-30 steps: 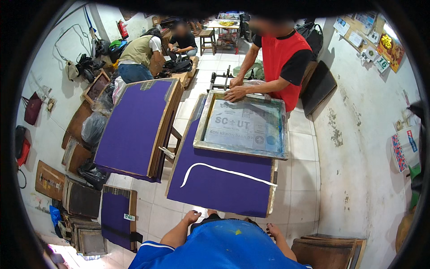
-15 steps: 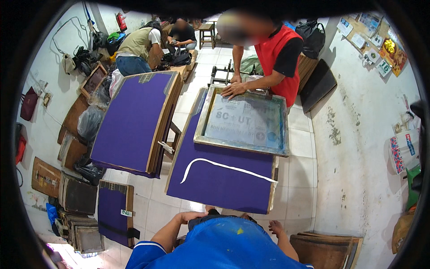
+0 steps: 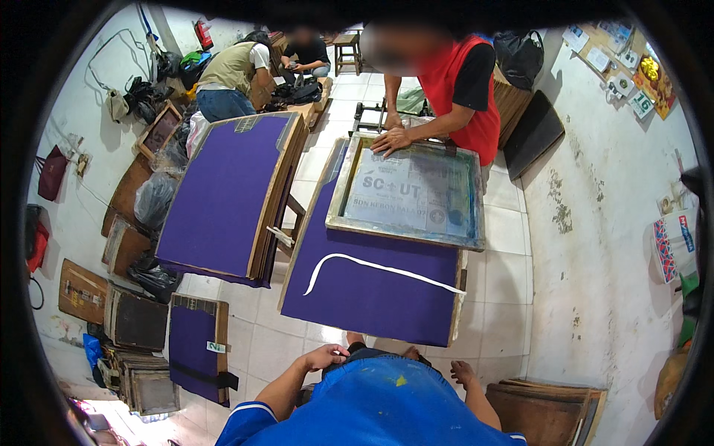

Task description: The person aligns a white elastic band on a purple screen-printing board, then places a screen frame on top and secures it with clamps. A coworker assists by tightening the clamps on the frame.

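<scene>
My left hand hangs just in front of my blue shirt, its fingers loosely stretched and holding nothing. On the other side of my body my right hand is low, with slightly parted fingers and nothing in it. Beyond both hands lies a board covered in purple cloth, touched by neither hand. A white strip curves across that cloth. On the board's far part rests a printing screen in a wooden frame, its mesh showing lettering. A co-worker in a red vest presses both hands at the frame's far left corner.
To the left stands a stack of purple-covered boards; a smaller purple board is nearer. Old frames lean along the left wall, and more frames are by my right. Two other people crouch at the back near a wooden stool.
My left hand has moved right and lifted off my lap a little. The co-worker leans lower over the screen, hands still on its far left corner. The view has shifted slightly.
</scene>
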Demonstrator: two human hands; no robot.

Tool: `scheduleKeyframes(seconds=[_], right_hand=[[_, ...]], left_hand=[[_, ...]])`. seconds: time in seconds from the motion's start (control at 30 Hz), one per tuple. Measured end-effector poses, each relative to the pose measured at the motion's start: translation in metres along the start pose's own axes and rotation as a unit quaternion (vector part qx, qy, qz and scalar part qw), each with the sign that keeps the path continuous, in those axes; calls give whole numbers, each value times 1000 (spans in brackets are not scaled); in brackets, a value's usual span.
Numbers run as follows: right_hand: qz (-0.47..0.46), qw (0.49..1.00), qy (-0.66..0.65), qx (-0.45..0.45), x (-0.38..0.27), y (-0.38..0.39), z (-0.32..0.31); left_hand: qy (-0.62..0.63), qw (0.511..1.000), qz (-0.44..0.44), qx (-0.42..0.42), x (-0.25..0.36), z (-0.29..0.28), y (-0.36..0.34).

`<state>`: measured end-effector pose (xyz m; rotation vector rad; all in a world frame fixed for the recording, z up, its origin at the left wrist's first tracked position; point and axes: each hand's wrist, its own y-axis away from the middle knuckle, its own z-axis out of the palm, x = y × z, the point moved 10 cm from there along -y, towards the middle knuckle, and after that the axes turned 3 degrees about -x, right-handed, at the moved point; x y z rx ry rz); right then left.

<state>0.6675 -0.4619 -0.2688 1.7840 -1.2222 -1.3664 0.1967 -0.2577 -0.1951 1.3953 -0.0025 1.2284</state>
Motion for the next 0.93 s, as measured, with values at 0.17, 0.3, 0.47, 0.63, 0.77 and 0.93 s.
scheduleKeyframes(seconds=[0.17,0.3,0.47,0.63,0.77,0.93], right_hand=[[-17,1000,2,-19,-1,-2,6],[2,1000,3,-4,7,1,5],[4,1000,-5,-11,8,5,5],[27,999,27,-39,5,7,7],[21,998,27,-45,-2,9,9],[13,998,24,-51,-11,8,9]], left_hand=[[-3,994,61,86,-11,1,-8],[-141,981,78,109,-6,7,-8],[-348,928,43,126,-5,0,1],[-290,945,36,146,-19,-9,-1],[-251,948,24,194,-37,-28,-17],[-223,946,-32,235,-68,-54,-29]])
